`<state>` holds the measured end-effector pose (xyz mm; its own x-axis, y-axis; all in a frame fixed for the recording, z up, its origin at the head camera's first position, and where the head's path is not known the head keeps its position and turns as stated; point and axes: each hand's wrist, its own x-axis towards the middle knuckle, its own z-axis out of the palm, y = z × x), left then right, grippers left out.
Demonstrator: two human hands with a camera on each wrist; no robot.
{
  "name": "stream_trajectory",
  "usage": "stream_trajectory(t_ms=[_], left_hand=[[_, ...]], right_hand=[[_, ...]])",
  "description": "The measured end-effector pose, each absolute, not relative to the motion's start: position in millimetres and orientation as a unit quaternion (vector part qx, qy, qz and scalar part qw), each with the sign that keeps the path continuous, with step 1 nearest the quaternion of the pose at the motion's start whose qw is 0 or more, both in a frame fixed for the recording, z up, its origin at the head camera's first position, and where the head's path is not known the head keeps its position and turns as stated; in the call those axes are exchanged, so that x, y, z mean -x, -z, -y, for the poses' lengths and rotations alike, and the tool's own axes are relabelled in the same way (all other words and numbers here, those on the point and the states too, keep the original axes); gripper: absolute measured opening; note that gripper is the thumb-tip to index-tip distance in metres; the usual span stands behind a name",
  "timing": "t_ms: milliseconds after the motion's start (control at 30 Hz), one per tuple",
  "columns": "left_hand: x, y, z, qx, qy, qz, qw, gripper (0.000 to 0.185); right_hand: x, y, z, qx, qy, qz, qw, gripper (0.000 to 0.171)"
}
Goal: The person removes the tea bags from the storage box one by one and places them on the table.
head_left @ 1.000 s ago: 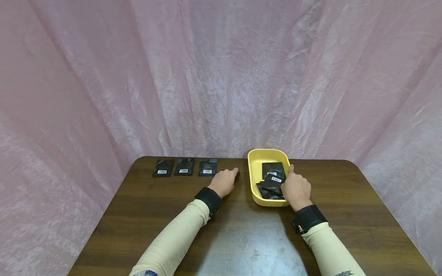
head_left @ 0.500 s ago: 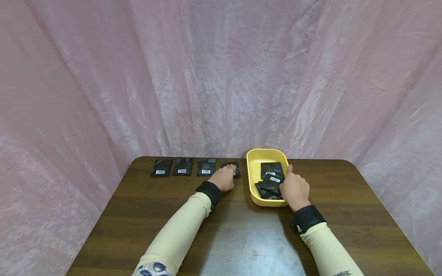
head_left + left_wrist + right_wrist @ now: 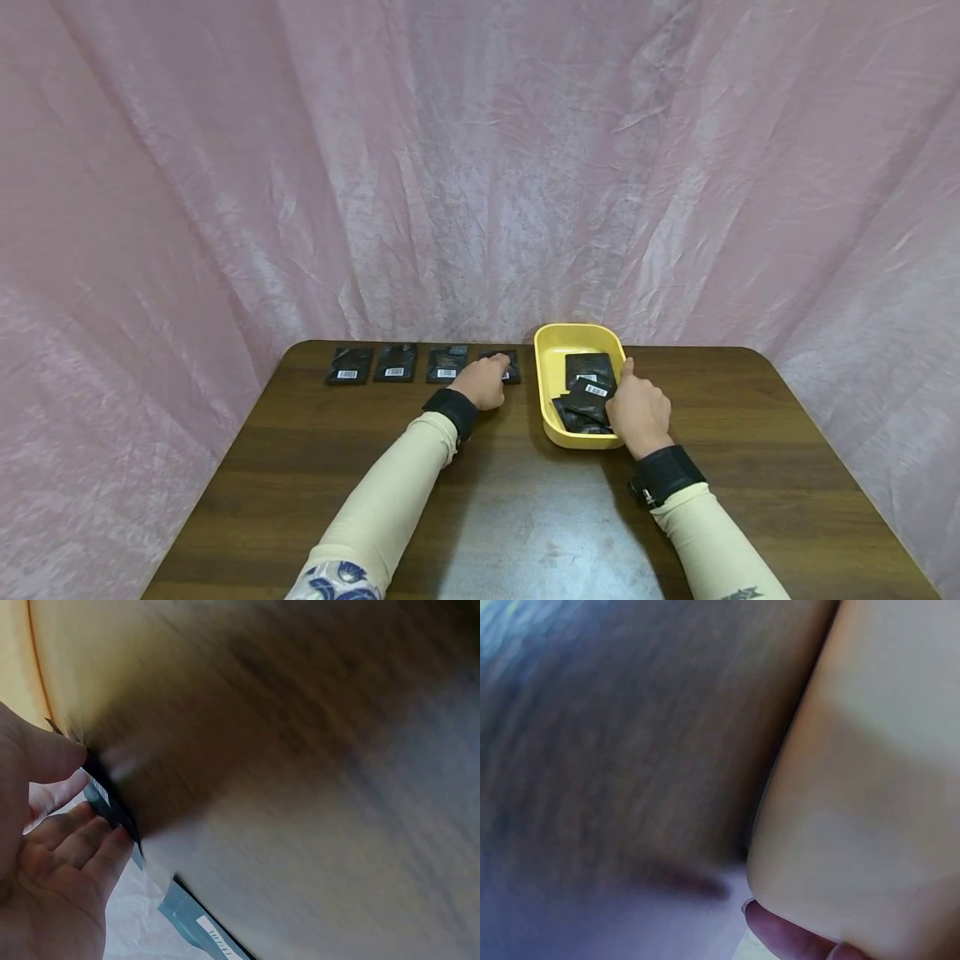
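Observation:
My left hand (image 3: 482, 383) has its fingertips on a flat black sachet (image 3: 513, 367) lying near the table's far edge. In the left wrist view, its fingers (image 3: 109, 851) are fairly straight against that sachet (image 3: 112, 808). To its left, three similar sachets lie in a row: the nearest (image 3: 447, 364), a middle one (image 3: 395, 364) and the farthest (image 3: 349, 367). Each shows a white barcode label. My right hand (image 3: 639, 412) grips the right rim of a yellow plastic bin (image 3: 553, 362); fingertips (image 3: 787, 930) show against the outer wall in the right wrist view. Several sachets (image 3: 588, 396) are inside the bin.
The brown wooden table (image 3: 540, 517) has rounded far corners and reflects a glare in front of the bin. A pink velvet curtain (image 3: 480, 167) hangs right behind its far edge.
The left hand has drawn back slightly to the left, uncovering the fourth sachet, which now shows flat in the row. The right hand and the bin have kept their places.

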<state>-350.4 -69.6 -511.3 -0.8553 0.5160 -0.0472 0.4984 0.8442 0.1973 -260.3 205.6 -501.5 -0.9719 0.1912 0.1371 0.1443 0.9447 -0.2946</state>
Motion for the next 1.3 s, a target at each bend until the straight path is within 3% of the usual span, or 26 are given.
stream_trajectory(t_ms=[700,933,1133,1300], left_hand=[[358,523,85,-0.263,-0.187,-0.945,0.056,0.024],[355,509,88,-0.306,-0.21,-0.928,-0.026,0.018],[343,487,64,-0.351,-0.2,-0.91,-0.09,0.019],[323,467,29,-0.357,-0.204,-0.909,-0.07,0.026]], right_hand=[[261,505,-207,0.092,-0.141,0.983,0.07,0.081],[260,502,-208,0.09,-0.141,0.983,0.079,0.079],[259,501,-208,0.09,-0.143,0.982,0.081,0.078],[260,501,-207,0.09,-0.145,0.982,0.078,0.08]])
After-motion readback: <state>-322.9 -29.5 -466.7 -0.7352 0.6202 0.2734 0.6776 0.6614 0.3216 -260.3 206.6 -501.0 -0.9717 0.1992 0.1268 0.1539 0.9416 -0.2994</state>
